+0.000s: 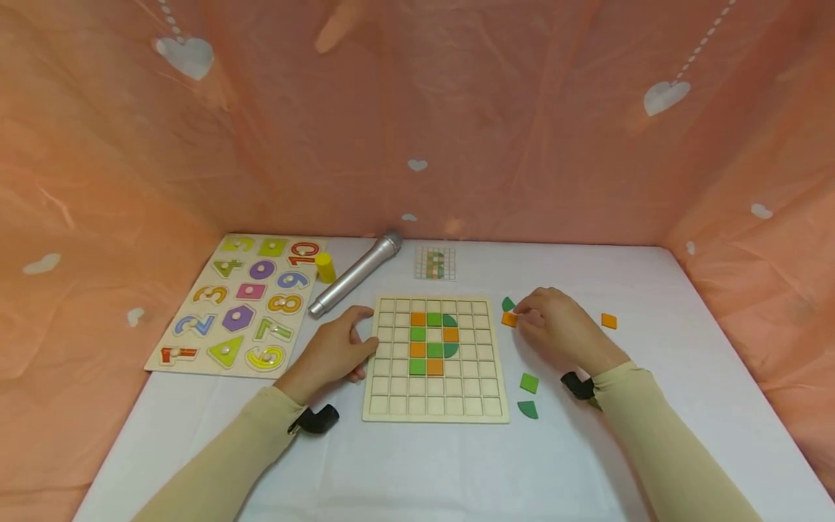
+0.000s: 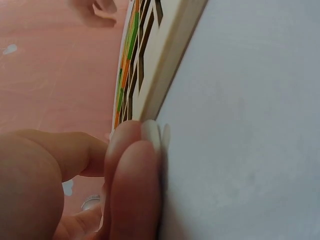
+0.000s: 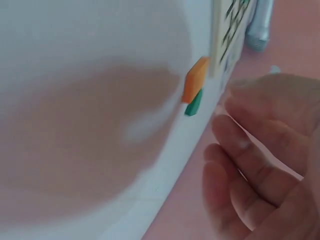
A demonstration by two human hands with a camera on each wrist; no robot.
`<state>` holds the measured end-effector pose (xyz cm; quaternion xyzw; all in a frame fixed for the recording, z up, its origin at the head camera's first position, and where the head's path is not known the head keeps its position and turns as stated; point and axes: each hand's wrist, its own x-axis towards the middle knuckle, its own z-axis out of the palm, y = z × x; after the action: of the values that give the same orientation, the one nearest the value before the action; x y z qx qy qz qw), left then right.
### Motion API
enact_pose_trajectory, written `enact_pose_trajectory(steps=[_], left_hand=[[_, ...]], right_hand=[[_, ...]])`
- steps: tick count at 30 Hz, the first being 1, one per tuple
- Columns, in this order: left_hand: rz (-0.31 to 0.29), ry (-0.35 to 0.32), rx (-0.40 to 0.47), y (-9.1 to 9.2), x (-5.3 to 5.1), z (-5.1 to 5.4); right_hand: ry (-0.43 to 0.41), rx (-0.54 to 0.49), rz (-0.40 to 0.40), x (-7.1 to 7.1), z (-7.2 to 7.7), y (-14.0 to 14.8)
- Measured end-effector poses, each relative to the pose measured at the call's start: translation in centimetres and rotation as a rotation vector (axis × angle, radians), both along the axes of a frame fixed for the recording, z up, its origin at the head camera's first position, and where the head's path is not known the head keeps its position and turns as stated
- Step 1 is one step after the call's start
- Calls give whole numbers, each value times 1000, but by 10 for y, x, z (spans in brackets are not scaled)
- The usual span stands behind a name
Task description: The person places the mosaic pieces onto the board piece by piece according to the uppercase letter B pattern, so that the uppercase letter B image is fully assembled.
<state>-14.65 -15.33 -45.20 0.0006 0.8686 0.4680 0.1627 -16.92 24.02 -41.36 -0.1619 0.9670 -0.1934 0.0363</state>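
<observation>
A square wooden grid board (image 1: 435, 408) lies on the table with orange, green and dark green tiles set in its middle cells. My left hand (image 1: 333, 349) rests at the board's left edge, index finger and thumb touching it; in the left wrist view, fingertips (image 2: 134, 172) lie at the board's side (image 2: 167, 55). Right of the board, my right hand (image 1: 557, 326) reaches over an orange square tile (image 1: 509, 319), with a dark green quarter-round tile (image 1: 507, 304) behind it. The right wrist view shows a gap between the orange tile (image 3: 195, 80) and the loosely bent fingers (image 3: 250, 155).
A green square (image 1: 529, 383), a dark green quarter-round (image 1: 528, 409) and another orange square (image 1: 609, 320) lie at the right. Behind the board is a small pattern card (image 1: 435, 262). A silver microphone (image 1: 355, 275), yellow cylinder (image 1: 325, 267) and number puzzle (image 1: 238, 304) occupy the left.
</observation>
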Motion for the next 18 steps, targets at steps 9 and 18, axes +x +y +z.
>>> enact_pose_trajectory(steps=[9, 18], left_hand=[[-16, 14, 2, 0, 1, -1], [-20, 24, -8, -2, 0, -1]], right_hand=[[-16, 49, 28, -33, -7, -6], [-9, 116, 2, -33, -12, 3]])
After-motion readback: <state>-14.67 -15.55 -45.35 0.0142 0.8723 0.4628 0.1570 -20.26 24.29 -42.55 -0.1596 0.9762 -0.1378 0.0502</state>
